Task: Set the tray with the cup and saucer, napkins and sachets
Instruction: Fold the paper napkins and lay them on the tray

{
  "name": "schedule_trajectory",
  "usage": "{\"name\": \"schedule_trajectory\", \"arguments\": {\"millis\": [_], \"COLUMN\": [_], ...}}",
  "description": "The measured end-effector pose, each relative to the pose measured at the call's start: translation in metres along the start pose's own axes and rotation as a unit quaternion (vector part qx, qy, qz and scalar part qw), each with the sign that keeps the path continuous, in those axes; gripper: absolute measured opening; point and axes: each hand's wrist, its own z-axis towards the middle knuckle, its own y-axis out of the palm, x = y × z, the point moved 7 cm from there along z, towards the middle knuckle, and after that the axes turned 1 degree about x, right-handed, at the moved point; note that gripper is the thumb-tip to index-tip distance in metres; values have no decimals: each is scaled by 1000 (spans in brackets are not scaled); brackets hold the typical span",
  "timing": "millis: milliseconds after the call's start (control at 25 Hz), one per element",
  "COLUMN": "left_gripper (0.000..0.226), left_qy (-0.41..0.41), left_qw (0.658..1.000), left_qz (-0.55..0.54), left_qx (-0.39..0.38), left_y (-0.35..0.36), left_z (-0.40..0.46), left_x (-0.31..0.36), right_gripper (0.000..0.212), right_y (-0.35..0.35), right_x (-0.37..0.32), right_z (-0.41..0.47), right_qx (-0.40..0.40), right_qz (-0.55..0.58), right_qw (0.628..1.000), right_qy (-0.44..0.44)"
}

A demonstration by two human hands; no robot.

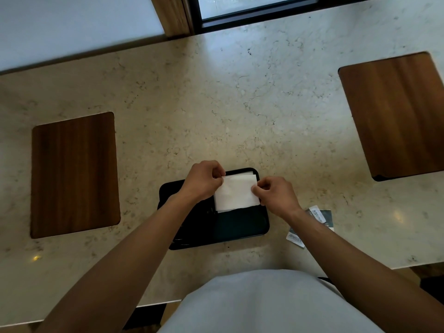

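A small black tray (240, 227) lies on the marble counter just in front of me. White folded napkins (236, 193) rest on its far right part. My left hand (203, 180) pinches the top napkin's upper left corner. My right hand (276, 194) pinches its right edge. A few sachets (319, 216) lie on the counter to the right of the tray, partly hidden by my right forearm. No cup or saucer is in view.
Two wooden inlay panels sit in the counter, one at the left (74, 176) and one at the far right (396, 116). A dark window frame (240, 20) runs along the back edge. The counter's front edge is close to my body.
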Motion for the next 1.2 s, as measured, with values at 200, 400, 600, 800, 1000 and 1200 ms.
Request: {"name": "schedule_trajectory", "arguments": {"millis": [200,400,600,800,1000,1200], "left_gripper": [15,11,7,20,20,17], "left_qy": [-1,4,31,86,79,73], "left_qw": [1000,998,993,968,958,960], "left_qz": [26,55,112,232,274,270], "left_qx": [9,11,12,41,28,21], "left_y": [-5,-5,-3,-5,0,1], "left_z": [1,1,1,0,3,5], "left_x": [-3,-4,0,8,7,6], "right_gripper": [20,19,23,28,32,35], "right_y": [3,2,1,0,2,2], "right_x": [-6,-10,-9,-7,-9,-4], "right_z": [4,8,9,8,9,11], "right_qx": [13,29,38,43,36,32], "right_qz": [-34,-85,-105,-90,-110,-122], "right_qw": [999,996,994,995,993,992], "right_qy": [-9,-13,-5,-9,-11,-9]}}
